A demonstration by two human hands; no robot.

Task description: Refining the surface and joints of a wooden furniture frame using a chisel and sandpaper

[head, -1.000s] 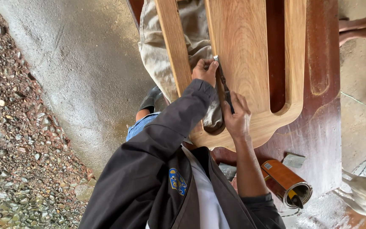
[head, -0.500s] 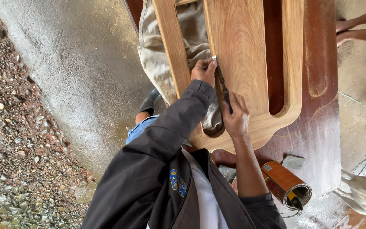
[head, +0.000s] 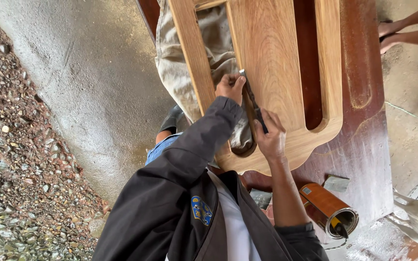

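Currently mid-scrape on a cutout edge of the carved wooden panel [head: 272, 63]. Left hand [head: 230, 87] pinching the far end of a thin dark blade [head: 254, 104], fingers closed on it, right at the inner edge of the slot. Right hand [head: 270, 137] wrapped around the near end of the same blade, narrow grip, knuckles resting on the panel face. Blade lying along the slot edge, roughly parallel to the grain; possibly a scraper or file, too slim to tell. Panel sitting on a reddish-brown board [head: 364, 140], with beige cloth [head: 182, 72] showing through the slot and spilling off the left side. Roll of sandpaper [head: 328, 209] near the right forearm, on the same board, apart from the panel. Bare feet of another person [head: 393, 36] top right, well apart. Next move probably calls for steady two-handed pressure along the edge, blade kept flat against it, no gouging of the curve at the slot's rounded end.
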